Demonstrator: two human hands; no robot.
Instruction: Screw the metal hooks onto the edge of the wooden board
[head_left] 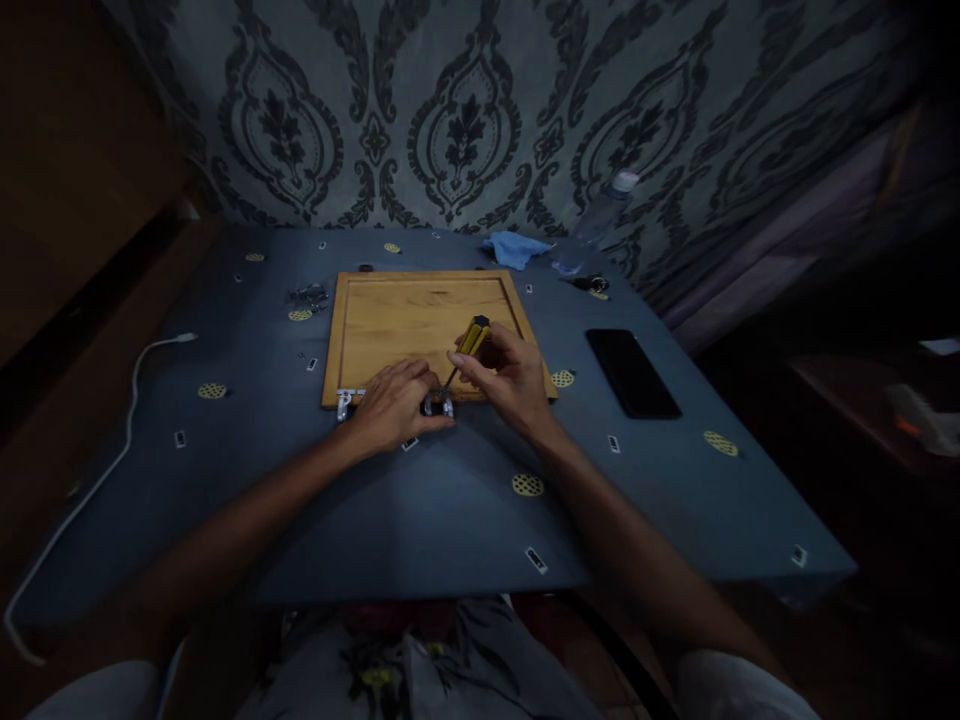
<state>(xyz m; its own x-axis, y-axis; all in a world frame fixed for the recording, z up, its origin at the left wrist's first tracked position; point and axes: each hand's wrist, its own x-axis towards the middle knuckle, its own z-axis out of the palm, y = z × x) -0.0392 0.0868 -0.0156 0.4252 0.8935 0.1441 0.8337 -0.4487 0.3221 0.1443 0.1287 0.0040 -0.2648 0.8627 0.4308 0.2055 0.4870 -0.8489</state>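
A wooden panel with a raised frame lies flat on the table. My right hand grips a screwdriver by its yellow and black handle, the shaft slanting down to the panel's near edge. Its tip meets a shiny metal hinge there, though the exact contact is too small to make out. My left hand is closed around the near edge beside the tip, fingers on top and thumb in front, holding the hinge. Another metal hinge sits at the panel's near left corner.
Small metal parts lie left of the panel. A black phone rests to the right. Behind are a blue cloth, a clear bottle and a small dark object. A white cable runs along the left side.
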